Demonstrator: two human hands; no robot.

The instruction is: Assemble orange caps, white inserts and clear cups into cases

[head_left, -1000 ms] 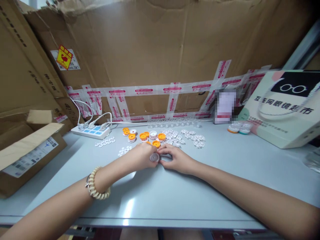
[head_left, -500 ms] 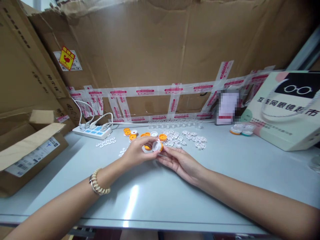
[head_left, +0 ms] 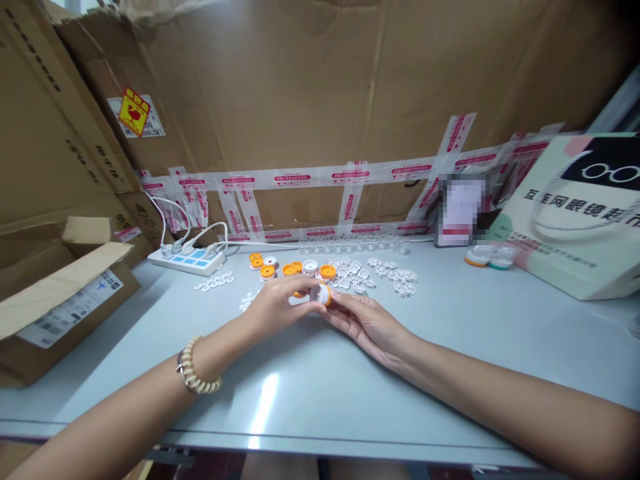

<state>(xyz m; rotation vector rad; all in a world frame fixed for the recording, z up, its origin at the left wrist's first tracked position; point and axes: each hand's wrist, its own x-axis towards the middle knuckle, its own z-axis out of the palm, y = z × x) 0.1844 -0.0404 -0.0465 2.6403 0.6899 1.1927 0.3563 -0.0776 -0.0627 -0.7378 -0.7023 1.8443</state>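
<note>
One round white/orange pc (head_left: 321, 294) is gripped betw. L hand (head_left: 277, 307) & R hand (head_left: 367, 325), the two brought together on it, approx. mid-table (head_left: 325, 400), just to the near side of other round pcs (head_left: 291, 269). Work is judged partway: the two pcs set apart far R (head_left: 479, 255) are poss. finished, the held one prob. not. Apparently left to be used: loose white parts (head_left: 405, 281) R of centre, small white discs (head_left: 215, 282) to the L, clear cups (head_left: 350, 246) at far edge.
</note>
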